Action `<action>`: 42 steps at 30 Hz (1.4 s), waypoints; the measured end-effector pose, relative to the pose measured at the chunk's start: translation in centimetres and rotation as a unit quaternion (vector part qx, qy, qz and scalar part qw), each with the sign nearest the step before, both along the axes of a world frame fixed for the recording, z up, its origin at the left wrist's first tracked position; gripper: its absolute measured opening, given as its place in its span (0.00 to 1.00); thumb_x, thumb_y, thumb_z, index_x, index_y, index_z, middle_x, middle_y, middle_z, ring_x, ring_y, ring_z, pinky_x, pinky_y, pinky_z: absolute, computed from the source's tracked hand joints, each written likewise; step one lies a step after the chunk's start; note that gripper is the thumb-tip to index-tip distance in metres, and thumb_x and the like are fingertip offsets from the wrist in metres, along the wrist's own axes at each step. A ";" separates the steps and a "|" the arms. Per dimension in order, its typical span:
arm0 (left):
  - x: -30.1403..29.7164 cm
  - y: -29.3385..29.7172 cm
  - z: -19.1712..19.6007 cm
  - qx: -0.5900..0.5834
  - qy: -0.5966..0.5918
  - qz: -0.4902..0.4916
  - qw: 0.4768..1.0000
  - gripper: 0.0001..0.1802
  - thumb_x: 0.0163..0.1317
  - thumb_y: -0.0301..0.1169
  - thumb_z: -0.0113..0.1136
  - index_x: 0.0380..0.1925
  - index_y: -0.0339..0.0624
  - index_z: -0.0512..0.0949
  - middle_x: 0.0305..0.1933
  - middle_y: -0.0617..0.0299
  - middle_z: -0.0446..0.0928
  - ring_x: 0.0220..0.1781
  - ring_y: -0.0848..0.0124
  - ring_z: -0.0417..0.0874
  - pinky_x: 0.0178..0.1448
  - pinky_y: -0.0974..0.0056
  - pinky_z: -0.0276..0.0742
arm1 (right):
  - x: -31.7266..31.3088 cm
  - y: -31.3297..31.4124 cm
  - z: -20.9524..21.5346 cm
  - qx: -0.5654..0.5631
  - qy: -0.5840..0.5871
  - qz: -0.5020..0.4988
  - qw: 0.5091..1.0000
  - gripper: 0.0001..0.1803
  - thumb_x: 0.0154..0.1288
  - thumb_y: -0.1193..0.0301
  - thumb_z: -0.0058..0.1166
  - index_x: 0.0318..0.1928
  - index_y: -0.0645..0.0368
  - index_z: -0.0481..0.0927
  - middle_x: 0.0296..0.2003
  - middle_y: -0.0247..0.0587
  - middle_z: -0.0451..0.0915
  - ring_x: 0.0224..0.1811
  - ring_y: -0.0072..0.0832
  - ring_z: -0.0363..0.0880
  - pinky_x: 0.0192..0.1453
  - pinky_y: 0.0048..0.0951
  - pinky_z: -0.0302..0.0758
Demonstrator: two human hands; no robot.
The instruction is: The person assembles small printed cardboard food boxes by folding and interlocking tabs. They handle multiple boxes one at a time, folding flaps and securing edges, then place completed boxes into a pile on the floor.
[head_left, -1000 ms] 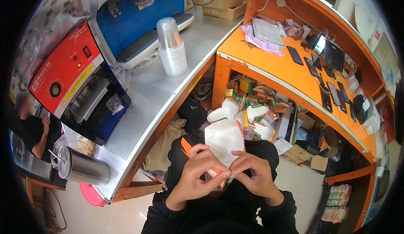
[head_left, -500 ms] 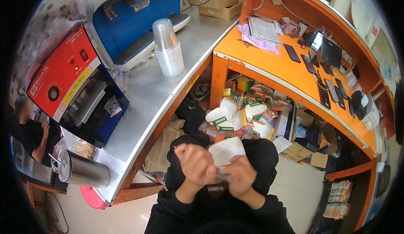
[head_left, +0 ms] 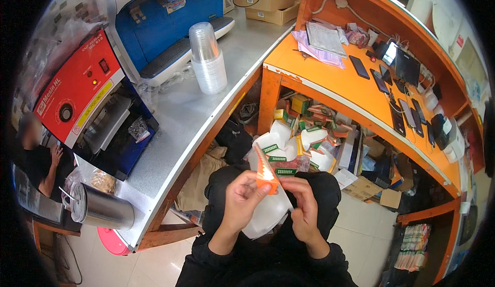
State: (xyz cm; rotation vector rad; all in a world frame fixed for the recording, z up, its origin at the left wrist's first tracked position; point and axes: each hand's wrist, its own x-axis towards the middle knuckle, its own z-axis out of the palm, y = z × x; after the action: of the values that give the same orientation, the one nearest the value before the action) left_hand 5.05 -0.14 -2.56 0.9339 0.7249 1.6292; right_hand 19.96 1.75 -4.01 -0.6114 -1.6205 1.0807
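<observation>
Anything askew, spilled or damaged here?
Two things. Under the orange desk, white, orange and green cartons lie in a loose jumble at all angles, not stacked. The desk's front edge also looks chipped near its left end, with patchy paint. I see no obvious spill.

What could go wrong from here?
1. The thin orange-and-white card carton could crease or slip: the left hand pinches it, with the right hand at its edge.
2. The loose pile of white, orange and green cartons, just beyond the knees, might get knocked or crushed.
3. The tall stack of clear plastic cups near the grey metal counter's edge could topple if bumped.
</observation>
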 end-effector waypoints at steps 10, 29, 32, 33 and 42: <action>1.2 0.4 -0.9 0.142 0.317 0.372 0.860 0.10 0.40 0.17 0.69 0.25 0.38 0.80 0.30 0.60 0.79 0.30 0.67 0.78 0.37 0.69 0.70 | 0.4 -0.5 2.1 -0.039 -0.010 -0.078 0.996 0.07 0.60 0.77 0.55 0.39 0.66 0.76 0.36 0.43 0.75 0.39 0.29 0.77 0.44 0.26 0.74; 2.6 -0.7 -0.4 0.121 0.420 0.268 0.859 0.09 0.50 0.17 0.61 0.34 0.34 0.80 0.35 0.54 0.77 0.37 0.60 0.77 0.41 0.64 0.71 | -0.6 0.1 1.6 -0.002 0.052 -0.167 0.984 0.05 0.51 0.83 0.61 0.28 0.66 0.76 0.31 0.42 0.75 0.36 0.25 0.76 0.51 0.31 0.74; 2.0 -0.8 -0.5 0.076 0.318 0.203 0.923 0.07 0.50 0.18 0.63 0.32 0.33 0.80 0.33 0.56 0.79 0.36 0.67 0.79 0.41 0.67 0.72 | -0.8 0.1 1.9 0.016 0.050 -0.167 0.985 0.06 0.51 0.83 0.61 0.28 0.66 0.77 0.30 0.42 0.75 0.35 0.26 0.76 0.53 0.33 0.74; 1.8 -0.8 -0.6 0.061 0.279 0.187 0.940 0.07 0.50 0.18 0.63 0.31 0.33 0.81 0.33 0.57 0.80 0.35 0.69 0.79 0.40 0.68 0.72 | -0.8 0.1 1.9 0.019 0.047 -0.167 0.985 0.06 0.50 0.83 0.61 0.28 0.66 0.77 0.30 0.42 0.75 0.35 0.26 0.76 0.54 0.34 0.74; 2.2 -0.5 -1.5 0.008 0.036 0.169 0.985 0.09 0.52 0.15 0.62 0.34 0.31 0.78 0.35 0.58 0.80 0.37 0.75 0.80 0.42 0.74 0.74 | -2.1 -0.7 1.1 0.196 -0.197 -0.195 0.941 0.24 0.51 0.82 0.55 0.53 0.62 0.73 0.51 0.49 0.71 0.54 0.42 0.71 0.62 0.46 0.66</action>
State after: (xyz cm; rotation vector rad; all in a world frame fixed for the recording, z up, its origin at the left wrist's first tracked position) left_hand 7.29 -0.66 -4.06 0.9213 0.9614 1.9056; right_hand 17.84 1.08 -2.94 -0.8683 -1.8852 0.3390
